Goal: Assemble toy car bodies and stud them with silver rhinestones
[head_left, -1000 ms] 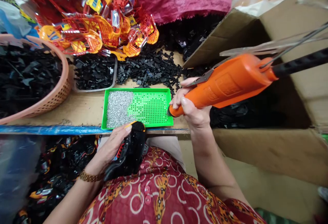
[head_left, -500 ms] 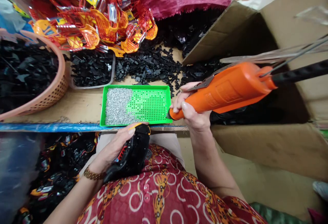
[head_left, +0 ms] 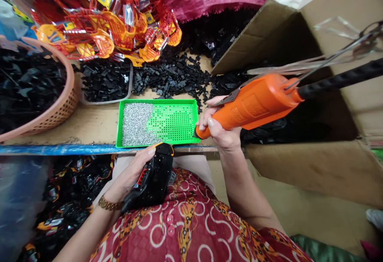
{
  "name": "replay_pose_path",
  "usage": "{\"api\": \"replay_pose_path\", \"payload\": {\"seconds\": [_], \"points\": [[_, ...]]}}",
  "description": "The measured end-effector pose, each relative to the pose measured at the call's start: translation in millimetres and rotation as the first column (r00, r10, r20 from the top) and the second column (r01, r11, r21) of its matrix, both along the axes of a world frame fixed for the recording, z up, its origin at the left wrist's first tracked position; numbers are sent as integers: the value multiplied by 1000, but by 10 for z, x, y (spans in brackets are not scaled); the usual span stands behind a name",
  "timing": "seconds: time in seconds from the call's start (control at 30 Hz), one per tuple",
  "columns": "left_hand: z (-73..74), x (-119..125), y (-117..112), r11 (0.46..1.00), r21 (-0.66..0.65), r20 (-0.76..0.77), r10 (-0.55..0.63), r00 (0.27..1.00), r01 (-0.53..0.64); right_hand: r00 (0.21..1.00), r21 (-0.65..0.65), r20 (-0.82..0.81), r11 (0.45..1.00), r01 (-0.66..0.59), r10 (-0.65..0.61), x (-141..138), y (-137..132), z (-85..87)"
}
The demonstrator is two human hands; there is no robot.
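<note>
The right hand (head_left: 222, 133) grips an orange electric screwdriver (head_left: 255, 103). The left hand (head_left: 134, 171) clasps a black plastic toy vehicle (head_left: 157, 176).

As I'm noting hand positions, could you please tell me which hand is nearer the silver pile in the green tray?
Left. The left hand is close in front of the silver pile; the right hand is by the right end of the green tray.

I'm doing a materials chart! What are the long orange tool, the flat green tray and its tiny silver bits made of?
Long orange tool: probably plastic, satin, with moulded rectangles on its body.
Flat green rectangular tray: likely plastic, slightly shiny, evenly coloured with neat rows of dots.
Tiny silver bits: seemingly metal, shiny, from their glint; too small to be sure.
</note>
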State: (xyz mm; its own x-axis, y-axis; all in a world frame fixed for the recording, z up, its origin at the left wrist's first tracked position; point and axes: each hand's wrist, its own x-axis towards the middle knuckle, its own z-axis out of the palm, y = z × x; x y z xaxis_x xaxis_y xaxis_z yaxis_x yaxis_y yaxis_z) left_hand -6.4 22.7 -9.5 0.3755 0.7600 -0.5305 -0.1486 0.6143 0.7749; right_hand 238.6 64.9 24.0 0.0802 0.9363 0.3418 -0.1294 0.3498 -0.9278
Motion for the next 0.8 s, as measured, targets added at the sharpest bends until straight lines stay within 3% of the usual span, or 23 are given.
{"api": "replay_pose_path", "payload": {"seconds": [0.2,0.37,0.57,0.8], "points": [[73,59,-56,995,-21,-27,92,995,-93,999,1,30,1000,16,-16,-13,-19,28],[96,68,-55,995,12,-85,100,991,-99,999,10,34,1000,29,-30,-37,-48,53],[103,56,21,999,52,-38,-10,999,12,993,-66,54,992,108,-105,-68,-54,47],[96,50,-94,979,-145,43,153,987,-146,990,25,4,989,143,-143,-121,-44,119]]}}
